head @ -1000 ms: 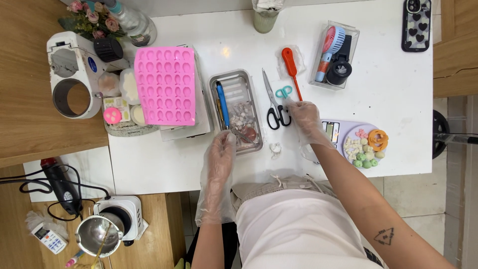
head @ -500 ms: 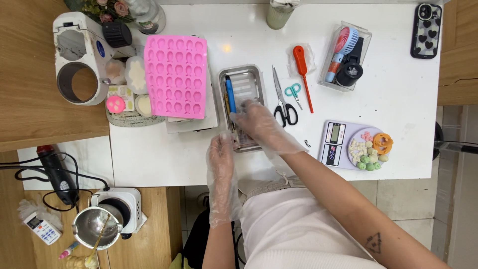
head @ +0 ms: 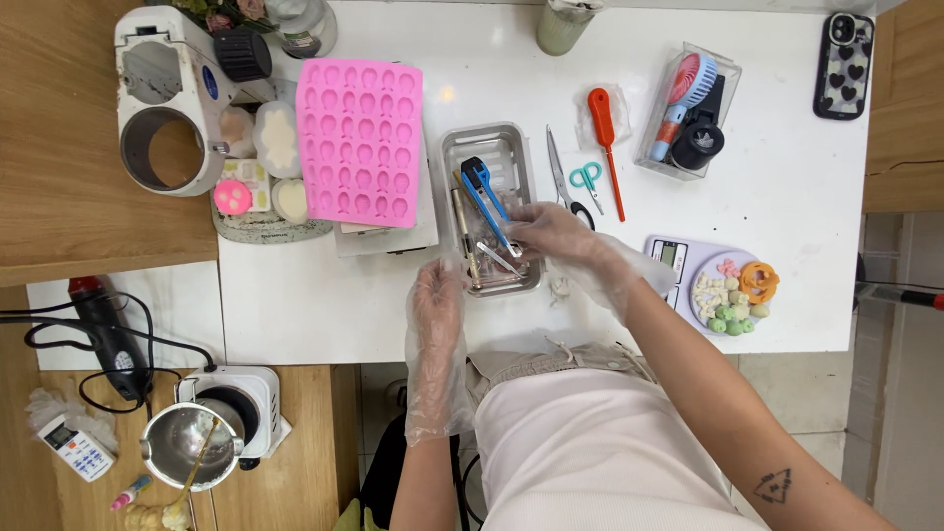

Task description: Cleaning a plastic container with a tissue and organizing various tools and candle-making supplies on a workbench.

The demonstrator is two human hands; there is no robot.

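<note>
A metal tray (head: 447, 147) lies in the middle of the white table (head: 324, 305) and holds blue tweezers (head: 482, 192) and several thin metal tools. My right hand (head: 556, 231), in a clear plastic glove, reaches into the tray's near end, fingertips pinched on a thin metal tool (head: 500, 260). My gloved left hand (head: 438, 300) lies flat on the table at the tray's near left corner, fingers apart, holding nothing.
A pink silicone mould (head: 361, 138) lies left of the tray. To its right are scissors (head: 575, 182) and a red screwdriver (head: 605, 123). A scale with a plate of small coloured pieces (head: 733, 290) is near my right forearm. A phone (head: 844, 64) lies far right.
My right hand has moved left from the scissors into the tray's near end. My left hand has stayed at the tray's near left corner.
</note>
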